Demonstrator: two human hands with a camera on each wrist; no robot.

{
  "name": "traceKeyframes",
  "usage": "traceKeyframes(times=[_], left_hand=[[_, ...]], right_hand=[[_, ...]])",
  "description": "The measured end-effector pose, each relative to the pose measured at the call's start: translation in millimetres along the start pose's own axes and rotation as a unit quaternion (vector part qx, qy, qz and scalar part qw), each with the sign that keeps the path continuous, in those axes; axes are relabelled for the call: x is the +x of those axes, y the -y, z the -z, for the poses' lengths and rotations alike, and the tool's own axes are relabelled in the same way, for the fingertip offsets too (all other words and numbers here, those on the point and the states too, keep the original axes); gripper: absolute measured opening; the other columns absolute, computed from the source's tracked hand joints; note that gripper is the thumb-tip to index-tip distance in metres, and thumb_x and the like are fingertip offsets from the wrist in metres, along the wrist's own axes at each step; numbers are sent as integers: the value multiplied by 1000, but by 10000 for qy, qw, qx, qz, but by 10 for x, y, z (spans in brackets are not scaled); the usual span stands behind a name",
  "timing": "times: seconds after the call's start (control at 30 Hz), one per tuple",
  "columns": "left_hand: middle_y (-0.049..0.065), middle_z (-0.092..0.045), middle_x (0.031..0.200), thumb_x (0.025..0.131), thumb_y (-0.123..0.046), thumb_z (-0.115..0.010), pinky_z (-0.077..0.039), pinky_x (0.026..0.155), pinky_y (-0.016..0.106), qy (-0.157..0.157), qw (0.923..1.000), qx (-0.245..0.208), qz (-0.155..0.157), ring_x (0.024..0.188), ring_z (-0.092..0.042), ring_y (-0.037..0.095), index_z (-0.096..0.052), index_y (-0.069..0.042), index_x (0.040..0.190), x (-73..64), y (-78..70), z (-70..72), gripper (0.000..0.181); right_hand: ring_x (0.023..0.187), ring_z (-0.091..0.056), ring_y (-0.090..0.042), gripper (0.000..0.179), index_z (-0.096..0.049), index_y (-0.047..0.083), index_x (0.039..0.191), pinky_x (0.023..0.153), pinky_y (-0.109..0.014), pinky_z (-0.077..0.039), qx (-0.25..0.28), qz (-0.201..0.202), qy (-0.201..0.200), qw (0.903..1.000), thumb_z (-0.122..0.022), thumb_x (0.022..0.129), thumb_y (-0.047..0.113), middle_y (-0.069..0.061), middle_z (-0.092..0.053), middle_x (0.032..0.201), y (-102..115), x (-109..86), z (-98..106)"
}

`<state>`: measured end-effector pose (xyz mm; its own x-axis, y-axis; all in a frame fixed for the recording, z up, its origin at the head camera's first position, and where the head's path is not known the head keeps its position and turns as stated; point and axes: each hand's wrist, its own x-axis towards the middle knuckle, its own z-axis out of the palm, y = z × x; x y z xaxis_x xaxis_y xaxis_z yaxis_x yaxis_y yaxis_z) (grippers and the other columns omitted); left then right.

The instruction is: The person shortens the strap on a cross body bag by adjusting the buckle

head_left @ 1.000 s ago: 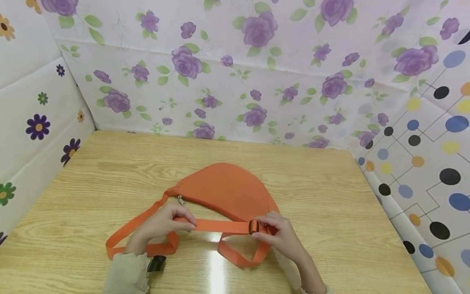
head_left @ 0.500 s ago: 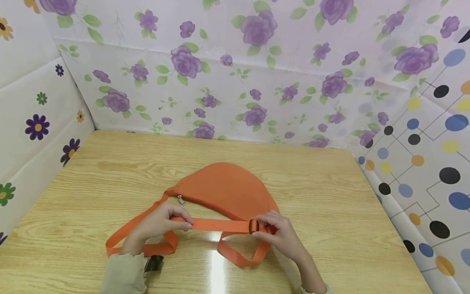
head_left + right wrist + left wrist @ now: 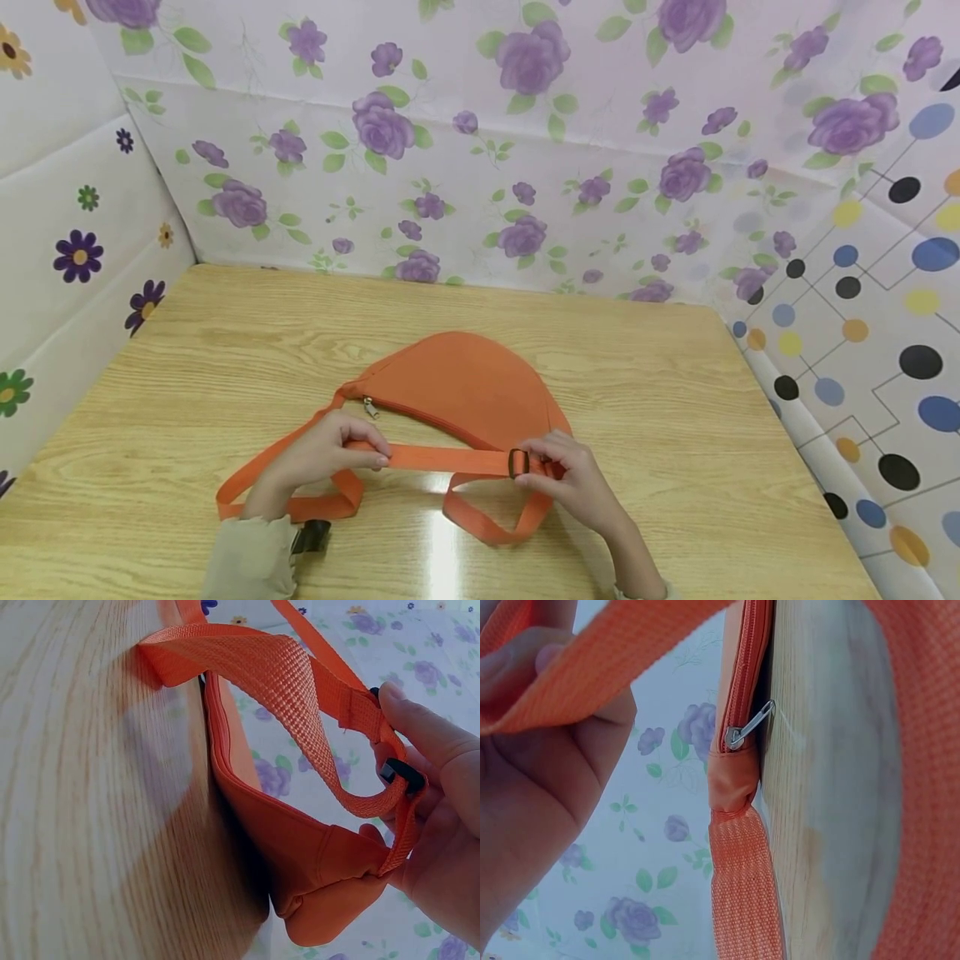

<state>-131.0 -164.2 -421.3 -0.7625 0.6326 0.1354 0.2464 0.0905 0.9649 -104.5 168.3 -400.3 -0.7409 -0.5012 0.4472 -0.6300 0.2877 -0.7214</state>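
An orange waist bag (image 3: 465, 379) lies on the table, curved side away from me, its zipper pull (image 3: 371, 408) at the left end. My left hand (image 3: 326, 454) pinches the orange strap (image 3: 450, 458) between thumb and fingers. From there the strap runs taut to my right hand (image 3: 566, 475), which grips it at the dark strap slider (image 3: 513, 463). In the right wrist view, the thumb is up by the strap's stitched end and a black slider (image 3: 405, 775) sits close to the fingers. A slack loop of strap (image 3: 487, 529) hangs below the right hand.
More strap (image 3: 255, 479) loops out on the wooden table (image 3: 637, 375) at left, passing behind the left forearm. A black buckle (image 3: 311, 536) shows beside the left sleeve (image 3: 251, 558). Flower-print sheeting (image 3: 450, 167) rises behind the table, dotted sheeting (image 3: 877, 375) at right.
My left hand has slid slightly left, so the stretch of strap between the hands looks a little longer. The right hand and the bag stay put.
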Motion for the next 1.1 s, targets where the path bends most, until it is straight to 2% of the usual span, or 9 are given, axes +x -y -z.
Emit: traceKeyframes(times=[0.27,0.43,0.73,0.83,0.93,1.1], left_hand=[[13,-64,82,85,-4,-59,-50,64,37,-4,10000,-32,90,69,-60,19,-67,4,87,-14,-23,-7,11],[13,-64,81,85,-3,-59,-50,64,38,42,10000,-63,59,69,-60,23,-67,4,87,-23,-18,-3,11],[11,-66,82,84,-3,-60,-50,62,28,-92,9999,110,-51,67,-60,15,-67,4,88,-47,9,18,11],[11,-66,85,84,-4,-61,-50,64,29,-135,9998,170,-14,69,-60,13,-68,3,88,-51,4,20,11],[11,-66,85,84,-4,-61,-50,65,29,-187,9996,189,36,72,-61,13,-68,3,88,-52,-9,22,11],[12,-66,81,84,-6,-62,-49,62,28,-260,9993,186,193,66,-60,17,-68,3,88,-44,-34,29,12]], right_hand=[[63,-38,-17,24,-62,2,89,49,-30,-33,-59,151,112,9998,-72,68,-4,-2,-51,71,-17,-3,-3],[63,-38,-17,21,-63,3,88,51,-30,-32,-97,50,210,9997,-73,70,1,-2,-50,70,-9,0,-4],[64,-39,-17,21,-62,4,88,53,-30,-32,-139,185,202,9995,-72,70,0,-2,-54,72,0,2,-9],[65,-40,-16,22,-63,3,90,54,-29,-33,-146,93,181,9997,-72,70,-1,-2,-56,74,-14,-6,-18],[67,-41,-15,27,-63,-1,96,53,-27,-34,-178,81,164,9997,-71,70,-3,-3,-56,78,-91,-31,-42],[70,-39,-10,39,-58,-4,111,54,-21,-33,-350,0,237,9991,-69,74,0,0,-57,86,-265,-85,-84]])
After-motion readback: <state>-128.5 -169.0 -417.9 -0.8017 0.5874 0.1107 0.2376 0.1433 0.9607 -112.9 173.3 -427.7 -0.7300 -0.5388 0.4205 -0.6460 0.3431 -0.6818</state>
